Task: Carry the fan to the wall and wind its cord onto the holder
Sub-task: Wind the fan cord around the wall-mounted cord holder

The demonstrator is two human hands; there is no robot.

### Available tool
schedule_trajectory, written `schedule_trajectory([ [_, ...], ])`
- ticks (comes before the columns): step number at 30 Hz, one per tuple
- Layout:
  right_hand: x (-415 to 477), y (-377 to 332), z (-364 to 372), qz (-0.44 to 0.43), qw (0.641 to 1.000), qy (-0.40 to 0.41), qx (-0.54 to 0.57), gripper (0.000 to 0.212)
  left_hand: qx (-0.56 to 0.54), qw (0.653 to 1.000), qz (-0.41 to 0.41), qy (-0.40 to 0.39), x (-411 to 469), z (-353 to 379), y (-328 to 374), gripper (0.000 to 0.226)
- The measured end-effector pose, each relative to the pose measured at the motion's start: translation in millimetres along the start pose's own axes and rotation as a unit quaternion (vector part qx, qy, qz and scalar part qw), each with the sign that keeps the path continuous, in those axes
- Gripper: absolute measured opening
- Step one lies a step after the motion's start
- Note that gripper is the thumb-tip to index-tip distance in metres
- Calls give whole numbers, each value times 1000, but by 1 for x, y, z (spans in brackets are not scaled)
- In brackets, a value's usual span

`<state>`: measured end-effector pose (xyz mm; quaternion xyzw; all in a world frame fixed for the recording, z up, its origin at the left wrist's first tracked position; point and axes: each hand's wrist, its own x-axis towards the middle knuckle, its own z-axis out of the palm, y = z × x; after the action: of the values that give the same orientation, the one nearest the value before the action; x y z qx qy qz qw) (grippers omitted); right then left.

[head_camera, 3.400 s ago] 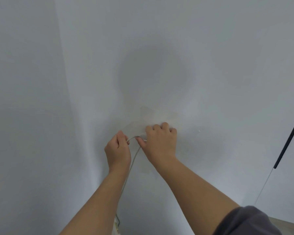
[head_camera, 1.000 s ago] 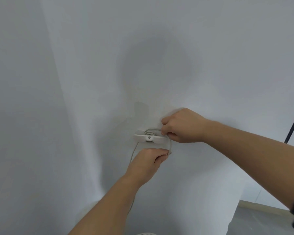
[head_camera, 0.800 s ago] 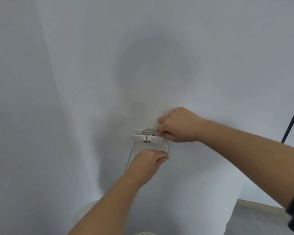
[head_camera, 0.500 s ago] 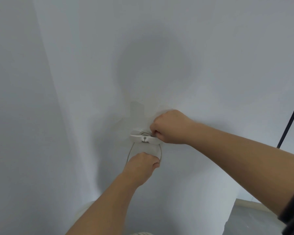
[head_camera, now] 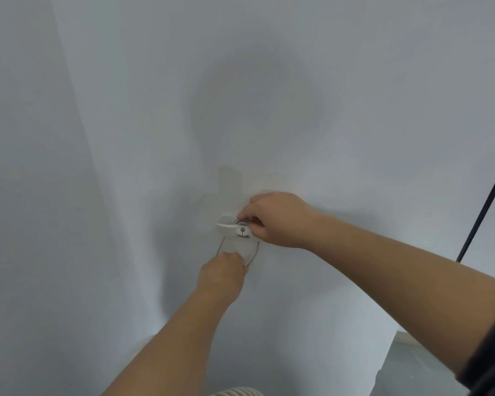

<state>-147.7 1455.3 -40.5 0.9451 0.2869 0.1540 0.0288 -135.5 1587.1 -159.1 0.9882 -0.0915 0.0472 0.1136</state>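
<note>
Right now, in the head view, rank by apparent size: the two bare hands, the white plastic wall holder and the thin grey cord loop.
1. right hand and left hand: about alike, not ranked.
2. white plastic holder.
3. thin grey cord loop: as wide as the holder, but far thinner.

One view only: a wide-angle camera worn on the head, facing forward and slightly down at a white wall [head_camera: 355, 110] from close range. Forearms [head_camera: 166, 347] enter from the bottom and right edges. The holder [head_camera: 229, 226] lies near frame centre.
</note>
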Motion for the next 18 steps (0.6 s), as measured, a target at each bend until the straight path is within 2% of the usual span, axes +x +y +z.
schedule_trajectory([
  [5, 3, -5, 3, 22, 1000, 13, 4, 25, -151, 984, -80, -58, -1, -3, -20, 42],
  [8, 3, -6, 5, 31, 999, 14, 5, 25, -221, 969, -104, -34, -2, -8, -33, 45],
  [18, 10, -9, 5, 21, 1000, 13, 0, 12, -357, 926, -117, 37, -8, -20, -45, 39],
])
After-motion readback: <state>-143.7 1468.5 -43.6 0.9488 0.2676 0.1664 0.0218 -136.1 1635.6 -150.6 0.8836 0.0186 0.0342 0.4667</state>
